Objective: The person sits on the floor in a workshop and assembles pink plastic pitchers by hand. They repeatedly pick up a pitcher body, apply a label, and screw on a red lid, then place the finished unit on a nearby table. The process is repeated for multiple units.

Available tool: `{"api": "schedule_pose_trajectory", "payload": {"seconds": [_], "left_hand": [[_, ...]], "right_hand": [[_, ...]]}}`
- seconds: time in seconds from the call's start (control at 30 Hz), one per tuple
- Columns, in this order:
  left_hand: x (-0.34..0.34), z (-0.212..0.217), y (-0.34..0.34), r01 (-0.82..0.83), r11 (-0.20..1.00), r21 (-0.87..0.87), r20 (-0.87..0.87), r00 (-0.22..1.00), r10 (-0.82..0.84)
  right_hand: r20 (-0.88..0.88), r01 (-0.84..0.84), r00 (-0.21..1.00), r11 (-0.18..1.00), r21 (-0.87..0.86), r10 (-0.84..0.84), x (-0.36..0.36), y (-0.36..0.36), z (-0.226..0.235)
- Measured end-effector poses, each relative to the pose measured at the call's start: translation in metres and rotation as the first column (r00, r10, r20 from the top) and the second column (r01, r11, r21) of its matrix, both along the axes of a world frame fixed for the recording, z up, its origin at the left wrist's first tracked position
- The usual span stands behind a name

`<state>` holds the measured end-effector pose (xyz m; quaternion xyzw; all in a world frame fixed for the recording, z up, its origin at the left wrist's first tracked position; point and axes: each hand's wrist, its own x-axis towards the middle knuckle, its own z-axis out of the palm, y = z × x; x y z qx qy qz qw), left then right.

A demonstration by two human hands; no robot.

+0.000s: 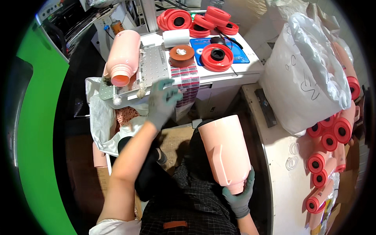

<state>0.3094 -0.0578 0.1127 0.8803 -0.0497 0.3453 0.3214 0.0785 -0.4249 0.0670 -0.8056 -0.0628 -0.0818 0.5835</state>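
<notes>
Seated person, both hands in grey-green gloves. Right hand (239,194) low at centre, fingers clamped around the neck end of a pale pink plastic bottle (224,150), which stands tilted with its neck down in the palm and its flat base pointing up and away, over the lap. Left hand (161,101) reaches forward to the front edge of the white bench (250,68); fingers spread apart, holding nothing, tips touching or just above a strip of red-and-white label sheet (188,80) that hangs over the bench edge; contact itself cannot be told for sure. Just left of that hand, a perforated metal plate (150,66) carries a second pink bottle (122,56), lying on its side with its open neck toward the person. On the bench behind: a brown disc with a white centre (181,52), a white roll (176,38), a red ring cap on a blue mat (216,56), and a heap of red caps (196,20) at the far edge. Below the plate, an open white sack (102,117) shows pinkish contents. To the right, well apart from both hands, a large white plastic bag (303,74) sits on a second pale surface, with a pile of pink bottles fitted with red caps (329,137) beside it. Green panel (37,117) along the far left.
</notes>
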Motion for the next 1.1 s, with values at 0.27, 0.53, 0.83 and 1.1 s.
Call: {"api": "schedule_pose_trajectory", "payload": {"seconds": [0.27, 0.53, 0.83, 1.1], "left_hand": [[-0.108, 0.012, -0.087, -0.067, 0.205, -0.977, -0.2, 0.632, -0.749], [-0.106, 0.019, -0.086, -0.109, 0.346, -0.932, -0.34, 0.596, -0.728], [-0.117, -0.014, -0.022, -0.102, 0.992, -0.073, -0.652, 0.758, 0.03], [-0.085, 0.077, 0.111, -0.34, 0.661, 0.669, 0.267, 0.94, 0.212]], "right_hand": [[0.045, 0.001, 0.999, 0.995, -0.102, 0.003, -0.005, 0.002, -0.006], [0.141, 0.021, 0.99, 0.975, -0.223, 0.011, -0.005, 0.008, -0.006], [-0.144, 0.052, 0.988, 0.999, -0.008, -0.052, -0.003, 0.002, 0.006], [0.045, 0.157, 0.983, 0.949, 0.274, -0.176, 0.071, 0.002, 0.038]]}}
